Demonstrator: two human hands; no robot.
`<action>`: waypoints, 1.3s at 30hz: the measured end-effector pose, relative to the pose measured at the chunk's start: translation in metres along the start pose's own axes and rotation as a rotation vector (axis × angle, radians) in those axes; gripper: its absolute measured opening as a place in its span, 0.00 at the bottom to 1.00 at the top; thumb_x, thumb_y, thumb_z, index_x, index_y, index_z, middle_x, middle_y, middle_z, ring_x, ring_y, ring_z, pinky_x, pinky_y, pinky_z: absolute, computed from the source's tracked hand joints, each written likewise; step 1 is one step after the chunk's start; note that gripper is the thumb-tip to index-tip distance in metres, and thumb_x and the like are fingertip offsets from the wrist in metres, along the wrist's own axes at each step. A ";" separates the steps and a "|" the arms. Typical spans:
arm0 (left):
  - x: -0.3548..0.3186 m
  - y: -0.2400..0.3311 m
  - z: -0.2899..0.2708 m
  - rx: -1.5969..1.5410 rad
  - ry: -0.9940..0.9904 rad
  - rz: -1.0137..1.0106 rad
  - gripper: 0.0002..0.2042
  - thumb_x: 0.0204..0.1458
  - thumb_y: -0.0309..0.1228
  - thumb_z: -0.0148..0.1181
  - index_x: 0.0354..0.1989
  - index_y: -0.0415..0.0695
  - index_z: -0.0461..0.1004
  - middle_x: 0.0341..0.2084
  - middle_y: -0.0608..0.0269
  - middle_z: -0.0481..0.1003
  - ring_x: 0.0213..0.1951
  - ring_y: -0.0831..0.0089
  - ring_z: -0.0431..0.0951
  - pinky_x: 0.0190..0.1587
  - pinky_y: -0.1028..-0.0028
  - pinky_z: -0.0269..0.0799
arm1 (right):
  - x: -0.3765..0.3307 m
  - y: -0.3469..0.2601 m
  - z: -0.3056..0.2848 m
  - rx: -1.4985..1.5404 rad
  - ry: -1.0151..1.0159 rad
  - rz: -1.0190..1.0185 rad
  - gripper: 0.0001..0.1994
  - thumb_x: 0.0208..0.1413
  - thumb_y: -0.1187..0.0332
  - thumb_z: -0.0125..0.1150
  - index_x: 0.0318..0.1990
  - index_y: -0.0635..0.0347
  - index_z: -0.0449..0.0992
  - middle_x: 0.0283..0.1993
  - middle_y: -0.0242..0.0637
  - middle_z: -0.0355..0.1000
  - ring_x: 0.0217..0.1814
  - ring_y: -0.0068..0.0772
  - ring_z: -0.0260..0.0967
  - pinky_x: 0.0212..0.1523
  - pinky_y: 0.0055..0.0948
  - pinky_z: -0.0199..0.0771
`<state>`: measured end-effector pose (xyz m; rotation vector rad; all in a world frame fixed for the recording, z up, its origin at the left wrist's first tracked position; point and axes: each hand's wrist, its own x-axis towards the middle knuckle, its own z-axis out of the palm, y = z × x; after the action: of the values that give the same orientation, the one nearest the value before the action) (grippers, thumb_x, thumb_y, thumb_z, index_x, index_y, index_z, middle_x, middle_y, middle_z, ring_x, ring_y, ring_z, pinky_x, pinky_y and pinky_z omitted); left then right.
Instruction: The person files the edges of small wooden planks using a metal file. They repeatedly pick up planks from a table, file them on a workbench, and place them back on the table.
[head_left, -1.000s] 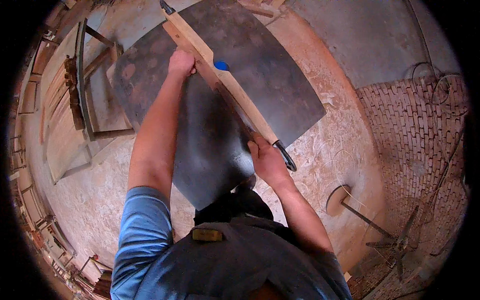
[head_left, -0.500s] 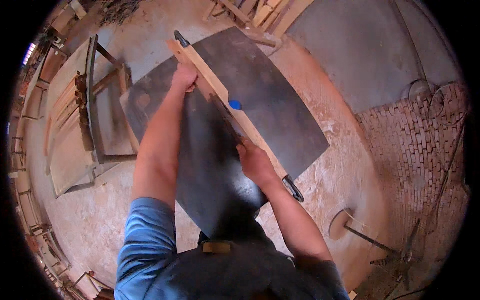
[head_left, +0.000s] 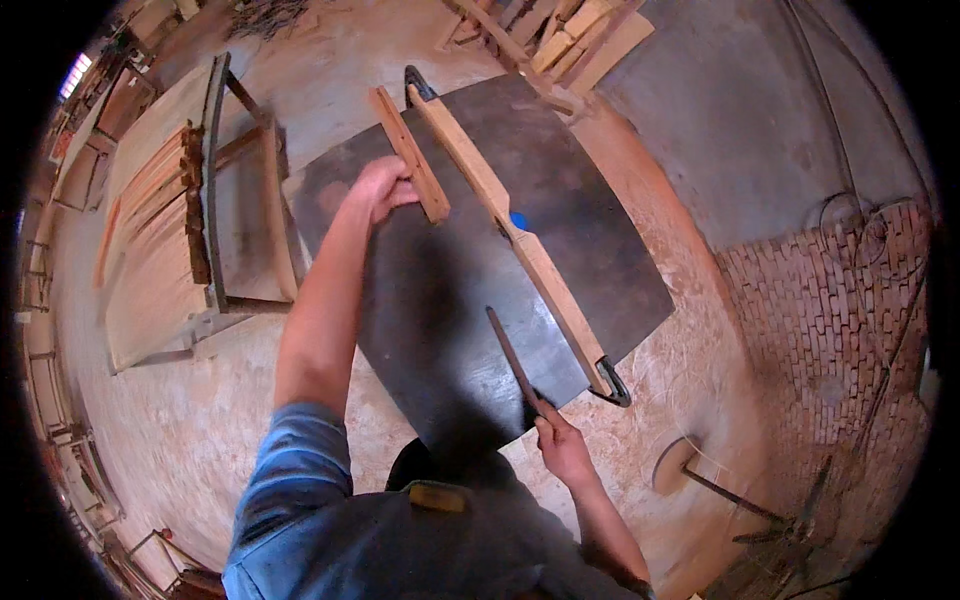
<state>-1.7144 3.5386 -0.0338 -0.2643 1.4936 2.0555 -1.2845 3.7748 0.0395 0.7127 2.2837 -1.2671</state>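
My left hand (head_left: 382, 188) is closed around a short strip of reddish-brown wood (head_left: 412, 155) above the dark tabletop (head_left: 585, 165). In my right hand (head_left: 565, 448), at the table's near edge, is the handle end of a long, thin, dark file (head_left: 512, 352). Its tip points away from me over the table. Between the two hands and the table's right part runs a long pale wooden board (head_left: 548, 280) with a notch near its middle. A blue piece (head_left: 518, 220) shows at that notch. Black clamps (head_left: 613, 388) sit at both board ends.
A wooden rack with stacked strips (head_left: 170, 220) stands at the left. Offcuts (head_left: 580, 40) lie beyond the table's far edge. On the right are rows of small wooden blocks (head_left: 800, 310) on the floor and a stand with a round disc (head_left: 675, 463).
The wood strip has come away from the long board, leftward with my left hand. My right hand has drawn the file back toward me, off the wood. The view has shifted slightly.
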 end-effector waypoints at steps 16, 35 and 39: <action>-0.334 -0.014 -0.104 0.056 -0.052 0.367 0.28 0.49 0.16 0.48 0.63 0.40 0.59 0.48 0.62 0.74 0.47 0.73 0.77 0.48 0.70 0.76 | -0.069 0.028 0.094 0.264 0.072 -0.085 0.21 0.67 0.63 0.44 0.64 0.58 0.66 0.18 0.23 0.59 0.17 0.14 0.54 0.18 0.19 0.56; -0.522 0.000 -0.327 0.017 0.247 0.404 0.29 0.47 0.15 0.50 0.62 0.42 0.62 0.45 0.61 0.75 0.45 0.68 0.79 0.44 0.66 0.79 | -0.130 -0.068 0.268 0.220 -0.104 0.016 0.20 0.68 0.58 0.43 0.63 0.52 0.65 0.17 0.24 0.59 0.10 0.15 0.52 0.10 0.19 0.52; -0.523 0.028 -0.401 0.005 0.293 0.393 0.28 0.47 0.16 0.51 0.61 0.41 0.63 0.46 0.62 0.75 0.43 0.70 0.79 0.42 0.69 0.78 | -0.098 -0.144 0.328 0.206 -0.148 0.018 0.19 0.68 0.58 0.44 0.62 0.52 0.66 0.18 0.24 0.59 0.11 0.15 0.52 0.10 0.19 0.51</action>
<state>-1.3738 2.9892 0.0957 -0.2989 1.8461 2.3995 -1.2581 3.4043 0.0295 0.6816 2.0448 -1.5088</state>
